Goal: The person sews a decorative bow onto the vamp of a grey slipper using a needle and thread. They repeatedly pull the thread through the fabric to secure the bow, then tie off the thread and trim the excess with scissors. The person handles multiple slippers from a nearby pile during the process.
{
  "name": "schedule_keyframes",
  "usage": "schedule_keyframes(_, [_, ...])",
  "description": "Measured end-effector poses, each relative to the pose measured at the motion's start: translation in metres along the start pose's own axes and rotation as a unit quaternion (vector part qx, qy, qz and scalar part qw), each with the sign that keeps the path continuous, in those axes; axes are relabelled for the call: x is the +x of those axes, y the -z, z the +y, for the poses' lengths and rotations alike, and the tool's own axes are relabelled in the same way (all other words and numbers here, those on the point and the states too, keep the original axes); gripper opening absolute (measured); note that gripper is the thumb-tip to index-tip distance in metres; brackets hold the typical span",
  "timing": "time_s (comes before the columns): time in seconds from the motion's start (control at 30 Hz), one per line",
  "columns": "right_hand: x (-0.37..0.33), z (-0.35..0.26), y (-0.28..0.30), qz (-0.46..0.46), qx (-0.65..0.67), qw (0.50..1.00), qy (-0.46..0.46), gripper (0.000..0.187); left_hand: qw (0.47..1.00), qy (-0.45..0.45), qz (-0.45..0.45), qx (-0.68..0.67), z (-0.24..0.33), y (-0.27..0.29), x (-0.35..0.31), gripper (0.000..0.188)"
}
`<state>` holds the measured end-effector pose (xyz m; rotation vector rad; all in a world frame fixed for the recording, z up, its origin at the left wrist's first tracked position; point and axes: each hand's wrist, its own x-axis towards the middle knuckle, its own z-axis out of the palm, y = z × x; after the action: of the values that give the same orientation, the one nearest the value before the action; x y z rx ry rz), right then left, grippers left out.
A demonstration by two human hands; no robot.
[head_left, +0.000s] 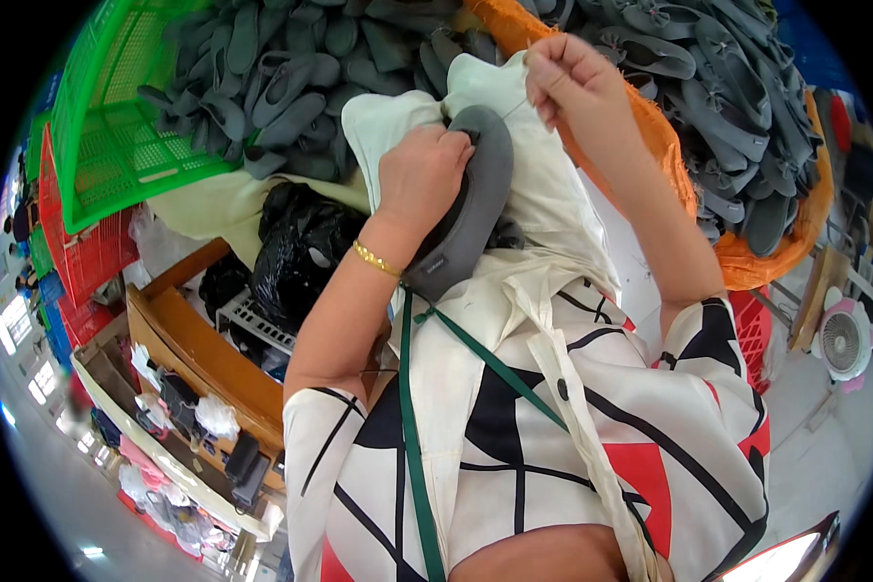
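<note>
A dark grey fabric shoe [482, 199] lies across my lap, over a cream apron [548, 184]. My left hand [427, 170] is closed around the shoe's opening, its fingers curled inside and out of sight. My right hand [574, 82] is raised to the upper right, away from the shoe, thumb and fingers pinched together. A thin thread runs from this pinch down toward the shoe's toe. A fine tip shows at the fingertips, perhaps a needle, though it is too small to be sure.
A heap of similar grey shoes [296, 97] lies beyond my lap, beside a green plastic crate [116, 145]. At the right, an orange sack [674, 155] holds more grey shoes. A black plastic bag [301, 247] and a wooden bench [204, 339] are at the left. A small fan [845, 344] stands far right.
</note>
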<state>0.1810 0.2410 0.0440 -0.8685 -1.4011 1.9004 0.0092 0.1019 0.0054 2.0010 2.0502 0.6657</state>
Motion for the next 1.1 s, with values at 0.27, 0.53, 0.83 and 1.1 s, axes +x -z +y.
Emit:
schedule_keyframes(0.27, [0.013, -0.081, -0.005, 0.033, 0.064, 0.983, 0.169, 0.012, 0.999, 0.0, 0.003, -0.054, -0.012, -0.009, -0.004, 0.01])
schedule_keyframes(0.53, [0.009, -0.095, 0.031, 0.086, -0.082, 0.982, 0.147, 0.012, 0.999, 0.001, -0.024, -0.034, -0.009, -0.013, 0.003, 0.016])
schedule_keyframes(0.83, [-0.09, -0.025, -0.125, -0.447, -0.692, 0.536, 0.182, 0.019, 0.978, 0.089, -0.087, -0.167, -0.033, -0.025, 0.002, 0.021])
schedule_keyframes(1.1, [-0.118, 0.077, -0.171, -0.549, -0.62, 0.556, 0.067, 0.031, 0.95, 0.131, -0.066, -0.277, -0.039, -0.028, 0.0, 0.024])
